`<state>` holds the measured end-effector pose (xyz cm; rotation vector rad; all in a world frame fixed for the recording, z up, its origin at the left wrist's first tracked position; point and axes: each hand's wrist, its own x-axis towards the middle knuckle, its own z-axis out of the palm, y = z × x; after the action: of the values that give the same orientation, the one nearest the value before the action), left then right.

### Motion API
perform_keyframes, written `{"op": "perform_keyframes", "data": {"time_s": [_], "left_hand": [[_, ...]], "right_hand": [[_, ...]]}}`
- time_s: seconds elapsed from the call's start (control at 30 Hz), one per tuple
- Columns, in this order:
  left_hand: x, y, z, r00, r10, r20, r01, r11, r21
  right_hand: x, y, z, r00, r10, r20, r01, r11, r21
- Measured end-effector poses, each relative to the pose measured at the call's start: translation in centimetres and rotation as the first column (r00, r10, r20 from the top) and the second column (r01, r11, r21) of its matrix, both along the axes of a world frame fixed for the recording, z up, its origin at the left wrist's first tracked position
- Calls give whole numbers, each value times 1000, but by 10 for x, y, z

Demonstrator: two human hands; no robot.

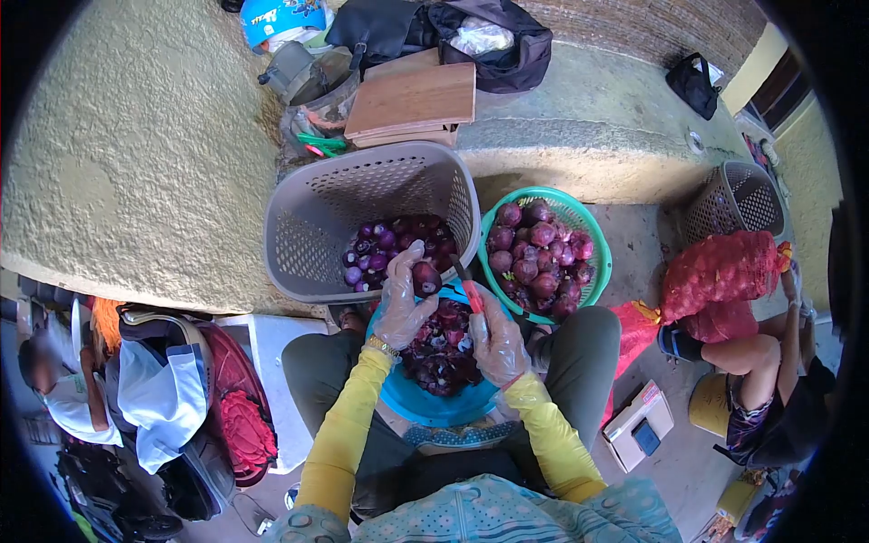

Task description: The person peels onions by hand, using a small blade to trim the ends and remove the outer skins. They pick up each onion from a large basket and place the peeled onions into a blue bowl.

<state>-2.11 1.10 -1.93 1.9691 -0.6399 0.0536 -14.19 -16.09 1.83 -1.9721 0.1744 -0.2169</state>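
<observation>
In a clear plastic glove, my left hand point(404, 303) grips a red onion point(425, 280). My right hand point(500, 344), gloved too, is wrapped round a knife point(472, 297) with a red handle; its dark blade points up beside the onion. Both hands are above a blue basin point(433, 412) between my knees, which holds onion skins point(441, 362). Beyond it stands a grey perforated basket point(312, 240) with peeled purple onions point(377, 246) at its bottom. To its right, a green basket point(601, 237) is filled with unpeeled red onions point(541, 258).
Red mesh sacks of onions point(720, 276) lie at right beside a seated person point(769, 371). Another grey basket point(735, 201) stands behind them. A phone point(645, 437) rests on a cardboard box point(638, 416). A second person point(77, 389) is at far left. Bags point(498, 45) lie on the ledge.
</observation>
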Motion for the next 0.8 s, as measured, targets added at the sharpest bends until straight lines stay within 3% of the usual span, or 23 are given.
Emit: {"op": "perform_keyframes", "data": {"time_s": [0.17,0.27,0.33,0.47,0.53,0.7,0.77,0.8], "left_hand": [[4,3,0,998,-45,44,43,998,39],[5,6,-1,990,-121,-65,123,992,25],[1,8,-4,994,-62,-90,71,992,102],[-4,6,-1,993,-19,-115,30,995,92],[-3,5,-7,979,-16,-201,9,999,-32],[-2,4,-17,982,1,-187,-14,997,-70],[-4,6,-22,981,-7,-192,-5,998,-63],[-4,6,-21,967,-31,-251,-12,986,-169]], "right_hand": [[5,5,-19,999,-13,-52,15,999,31],[9,10,-36,999,-39,16,39,999,-11],[9,12,-37,1000,-26,6,26,1000,0],[8,19,-37,1000,-3,2,3,1000,-11],[8,24,-38,1000,-7,22,6,1000,4],[8,20,-32,999,-17,40,18,1000,-20],[7,15,-23,998,17,-54,-16,1000,17],[6,14,-24,998,19,-54,-18,1000,20]]}}
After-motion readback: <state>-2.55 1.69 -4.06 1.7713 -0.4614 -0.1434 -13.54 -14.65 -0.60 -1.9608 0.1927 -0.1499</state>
